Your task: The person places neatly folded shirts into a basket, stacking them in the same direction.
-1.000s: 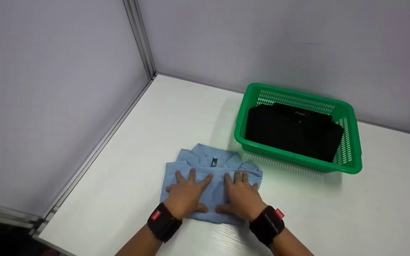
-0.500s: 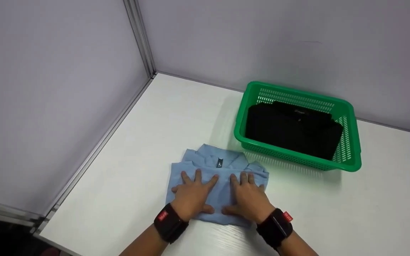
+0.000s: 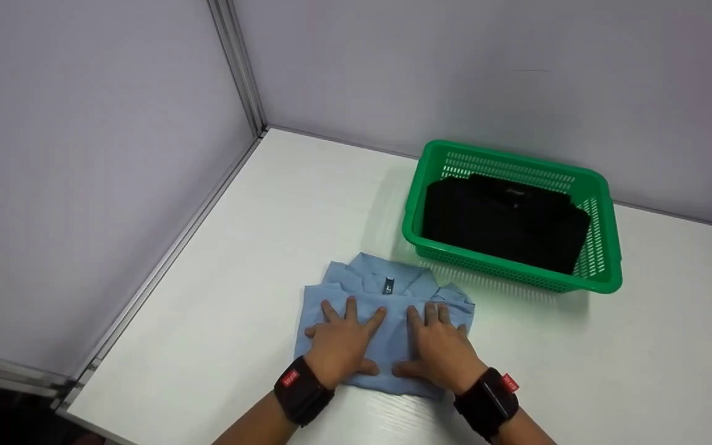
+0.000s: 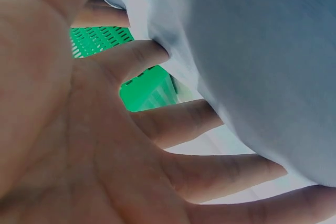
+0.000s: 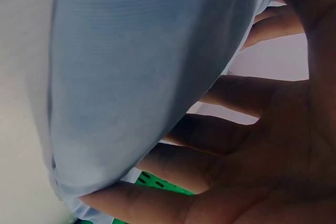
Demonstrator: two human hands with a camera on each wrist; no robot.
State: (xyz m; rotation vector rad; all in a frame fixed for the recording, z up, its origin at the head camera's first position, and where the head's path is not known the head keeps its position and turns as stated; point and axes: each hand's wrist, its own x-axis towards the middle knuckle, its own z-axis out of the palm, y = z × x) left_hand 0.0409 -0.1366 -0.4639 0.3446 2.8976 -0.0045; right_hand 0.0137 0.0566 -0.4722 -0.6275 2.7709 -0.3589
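Observation:
A folded light blue collared shirt lies on the white table, its collar and dark neck label toward the far side. On its left half rests my left hand, fingers spread and fairly straight. My right hand lies on the right half, fingers extended and thumb pointing inward. Both thumbs touch the cloth near its front edge. In the left wrist view, the fingertips of the left hand meet the blue fabric. The right wrist view has the right hand with its fingertips against the shirt.
A green plastic basket stands behind and right of the shirt, holding folded black clothing. Grey-white panels border the white table at the back and left. Each wrist wears a black band.
Both hands and the shirt appear a little farther right and slightly lower in the head view. The basket appears shifted slightly left and up. Both hands keep the same pose on the cloth.

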